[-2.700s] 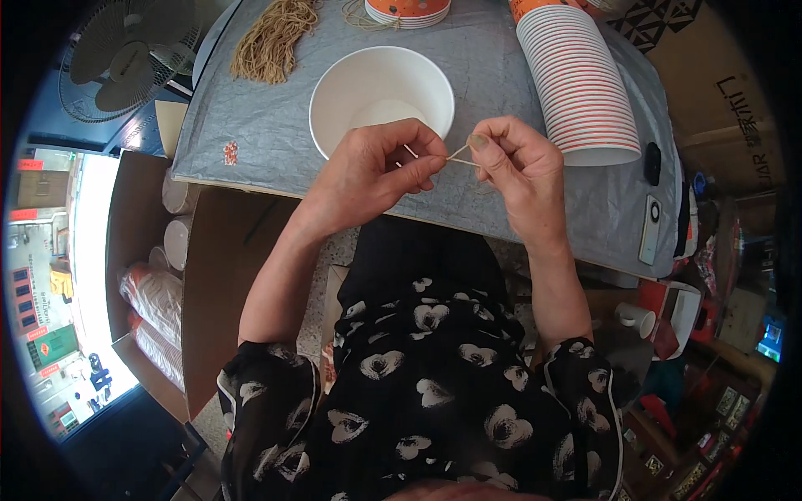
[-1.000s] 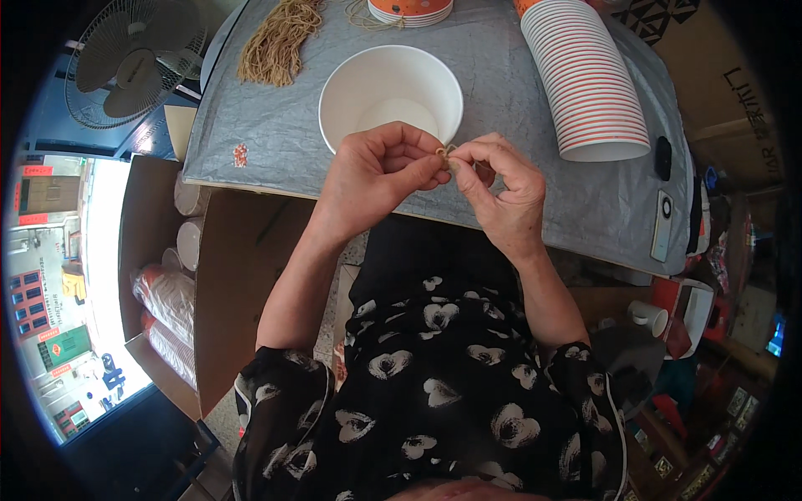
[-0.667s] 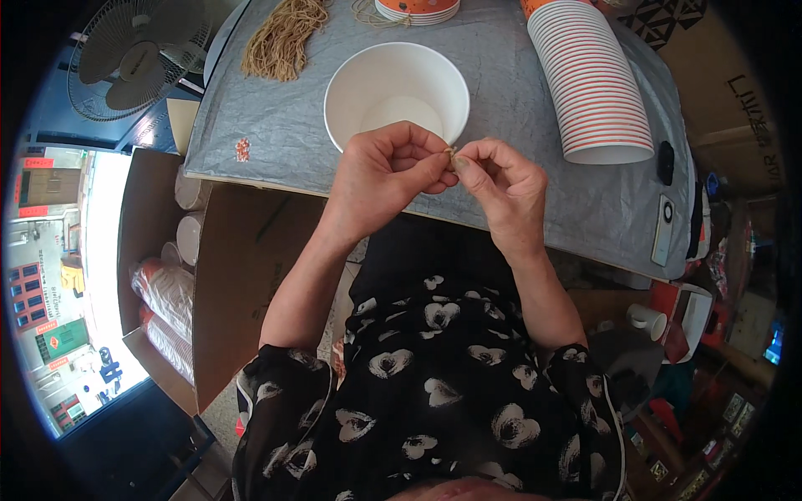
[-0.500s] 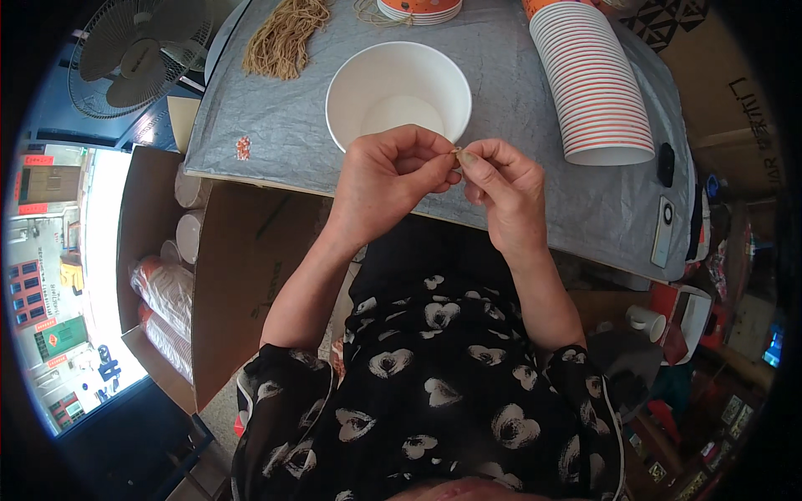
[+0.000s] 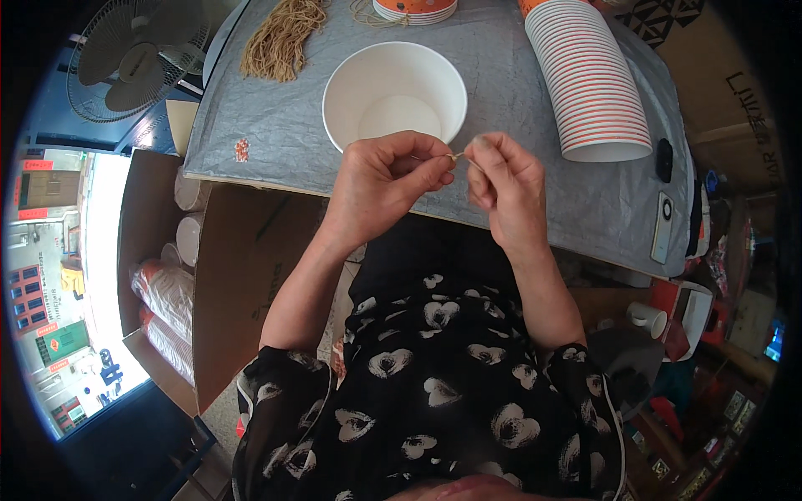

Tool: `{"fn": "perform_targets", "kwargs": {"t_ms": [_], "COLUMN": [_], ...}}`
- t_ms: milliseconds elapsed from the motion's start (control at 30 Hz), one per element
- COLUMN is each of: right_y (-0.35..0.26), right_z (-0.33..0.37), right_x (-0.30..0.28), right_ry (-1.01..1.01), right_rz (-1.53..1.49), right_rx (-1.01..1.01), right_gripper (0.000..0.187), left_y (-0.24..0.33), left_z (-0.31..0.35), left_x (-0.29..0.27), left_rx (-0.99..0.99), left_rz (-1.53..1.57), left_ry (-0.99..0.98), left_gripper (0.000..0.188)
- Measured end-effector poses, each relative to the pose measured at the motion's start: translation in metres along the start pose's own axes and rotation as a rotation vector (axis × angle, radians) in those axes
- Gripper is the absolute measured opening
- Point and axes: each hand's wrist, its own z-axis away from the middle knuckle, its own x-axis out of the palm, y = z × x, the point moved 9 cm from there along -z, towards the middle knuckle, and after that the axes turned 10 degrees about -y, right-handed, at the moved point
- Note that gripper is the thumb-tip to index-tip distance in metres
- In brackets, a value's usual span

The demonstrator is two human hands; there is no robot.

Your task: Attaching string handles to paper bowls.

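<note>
My left hand (image 5: pixel 380 179) and my right hand (image 5: pixel 511 179) are raised close together in front of a large white paper tub (image 5: pixel 342 104). Between them runs a short piece of tan string (image 5: pixel 459 156), pinched at both sides by thumb and fingertips. A small knot or loop seems to show in it at the left fingertips. My left hand covers a bit of the tub's near rim. Beyond the tub, to the left, lies a bundle of the same tan strings (image 5: pixel 284 37).
On the grey-covered table (image 5: pixel 276 117) are a long nested stack of tubs (image 5: pixel 589 83), orange tubs (image 5: pixel 415 10), a small orange-and-white pile (image 5: pixel 241 149), a black object (image 5: pixel 664 161) and a phone-like device (image 5: pixel 662 227). A carton (image 5: pixel 242 275) of wrapped tubs stands left, near a fan (image 5: pixel 138 58).
My fingertips have drawn slightly apart, so more of the string shows between them. The right fingers have shifted and turned a little. The view has moved slightly.
</note>
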Motion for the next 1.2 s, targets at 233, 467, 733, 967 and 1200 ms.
{"fn": "perform_targets", "kwargs": {"t_ms": [233,467,733,967,1200], "right_y": [0.004,0.002,0.006,0.016,0.032], "right_z": [-0.006,-0.003,-0.005,-0.003,0.001], "right_x": [0.000,0.007,0.012,0.014,0.014], "right_ry": [-0.060,-0.130,-0.270,-0.246,-0.200], "right_rz": [0.081,0.111,0.123,-0.117,-0.373], "right_rx": [0.130,0.107,0.121,0.095,0.164], "right_gripper": [0.017,0.014,0.012,0.012,0.015], "left_y": [0.000,0.001,0.002,0.000,-0.001], "left_z": [-0.001,-0.001,0.001,-0.002,-0.002], "left_x": [0.002,0.002,0.000,0.001,0.001], "left_rx": [0.027,0.008,-0.007,0.002,0.026], "left_rz": [-0.038,-0.011,-0.020,0.066,0.100], "left_ry": [-0.056,-0.049,-0.065,-0.100,-0.107], "left_gripper": [0.014,0.012,0.010,0.009,0.006]}}
